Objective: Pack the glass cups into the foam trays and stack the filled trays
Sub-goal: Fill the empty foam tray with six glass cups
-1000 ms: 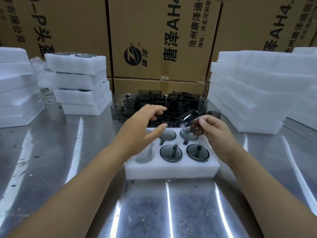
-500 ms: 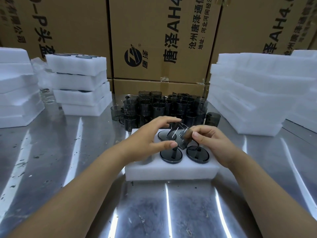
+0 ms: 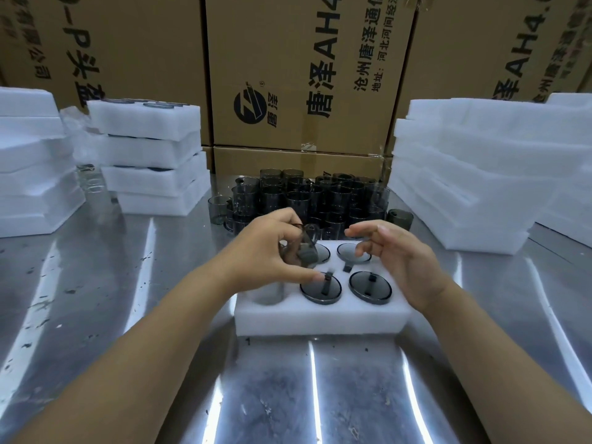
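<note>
Cardboard boxes (image 3: pixel 298 59) wall off the steel table (image 3: pixel 288 395). At centre frame the left hand (image 3: pixel 266 251) grips a dark glass cup (image 3: pixel 306 251), tilted over the foam tray (image 3: pixel 320 318). The right hand (image 3: pixel 400 261) hovers beside it, fingers loose and holding nothing. Loose cups (image 3: pixel 304 193) cluster just behind the tray.

Middle cardboard box (image 3: pixel 288 43) reads "唐泽 AH4".
</note>
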